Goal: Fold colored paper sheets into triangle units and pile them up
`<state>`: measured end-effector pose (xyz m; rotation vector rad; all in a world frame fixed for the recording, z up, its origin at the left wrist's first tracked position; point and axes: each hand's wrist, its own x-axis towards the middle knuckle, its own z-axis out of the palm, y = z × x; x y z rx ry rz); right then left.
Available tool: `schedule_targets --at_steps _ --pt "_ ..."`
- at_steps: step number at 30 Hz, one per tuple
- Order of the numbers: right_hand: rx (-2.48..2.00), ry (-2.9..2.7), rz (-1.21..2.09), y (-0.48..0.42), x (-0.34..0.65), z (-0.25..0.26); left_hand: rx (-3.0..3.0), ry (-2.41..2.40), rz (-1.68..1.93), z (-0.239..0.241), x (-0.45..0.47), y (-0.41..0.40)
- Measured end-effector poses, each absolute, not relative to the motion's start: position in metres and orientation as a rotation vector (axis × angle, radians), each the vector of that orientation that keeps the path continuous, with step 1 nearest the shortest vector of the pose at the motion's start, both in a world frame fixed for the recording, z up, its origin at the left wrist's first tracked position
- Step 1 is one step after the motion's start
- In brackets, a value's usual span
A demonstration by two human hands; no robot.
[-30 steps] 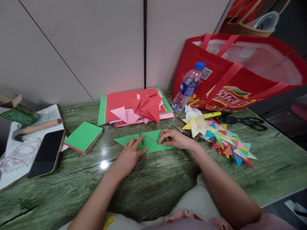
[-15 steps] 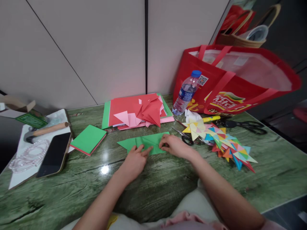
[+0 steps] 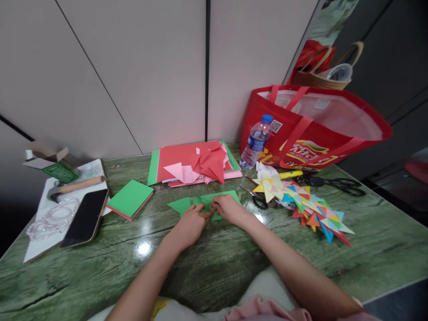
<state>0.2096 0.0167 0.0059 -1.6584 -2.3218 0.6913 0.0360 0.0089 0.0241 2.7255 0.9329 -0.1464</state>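
A folded green paper [image 3: 180, 205] lies flat on the green marbled table [image 3: 214, 263]. My left hand [image 3: 189, 225] rests on its near edge with fingers pressed down on the fold. My right hand [image 3: 227, 208] meets it from the right, fingertips pinched on the paper's middle crease. Both hands cover the centre of the sheet. Behind it sits a stack of red, pink and green sheets with folded red and pink pieces [image 3: 197, 164] on top.
A green paper pad [image 3: 130, 198], a phone [image 3: 85, 217], beads [image 3: 53, 218] and a hammer [image 3: 78, 185] lie at the left. Right: colourful folded stars [image 3: 307, 203], small scissors [image 3: 257, 198], black scissors [image 3: 337, 183], a yellow marker [image 3: 290, 174], a water bottle [image 3: 256, 141], a red bag [image 3: 317, 129].
My right hand has slid left along the green paper until it meets my left hand at the middle. The camera view has pulled back and tilted up slightly.
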Motion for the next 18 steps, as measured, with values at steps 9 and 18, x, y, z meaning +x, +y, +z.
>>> schedule_targets --at_steps 9,18 --pt "-1.717 -2.396 0.688 0.049 0.187 0.008 2.742 0.912 -0.136 0.018 0.033 0.011" --pt "-1.722 -2.380 0.747 0.074 0.163 0.018 2.710 0.919 -0.133 0.013 0.030 0.011"
